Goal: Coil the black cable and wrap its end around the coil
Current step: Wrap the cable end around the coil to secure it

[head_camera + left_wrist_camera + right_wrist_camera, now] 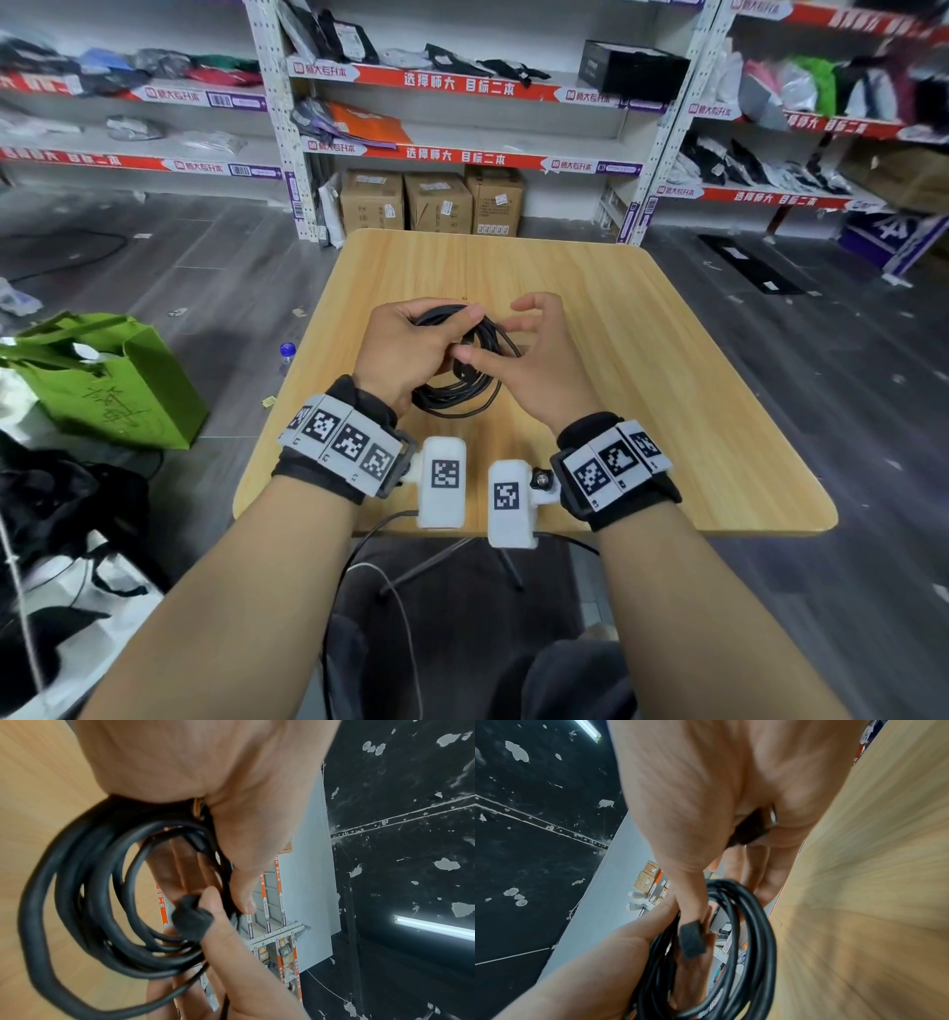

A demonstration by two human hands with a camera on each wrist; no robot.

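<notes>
Head view, cable: the black cable (pixel 457 360) hangs as a loose coil of several loops above the middle of the wooden table (pixel 667 411), held between both hands.
Head view, left hand: the left hand (pixel 405 349) has its fingers curled round the gathered strands on the coil's left side.
Head view, right hand: the right hand (pixel 534 360) has its thumb on the coil's right side and its other fingers spread and relaxed above it; whether it pinches anything cannot be told here.
Head view, room: the table's edges lie well apart from the hands on every side, so there is open space for turning the coil.
Left wrist view, plug: the plug end (pixel 191 916) lies across the bundled strands with the right hand's thumb (pixel 218 912) against it.
Left wrist view, coil: the loops (pixel 85 902) are uneven and slack and fan out from the grip.
Right wrist view, grip: the thumb tip presses the plug end (pixel 693 940) onto the strands, and the coil (pixel 746 943) hangs below.
Handling (judgement): the cable looks light, flexible and springy, so its loops will likely spread if freed.
Hold (judgement): best gripped at the bundled side, with the free end pinched just behind the plug.
</notes>
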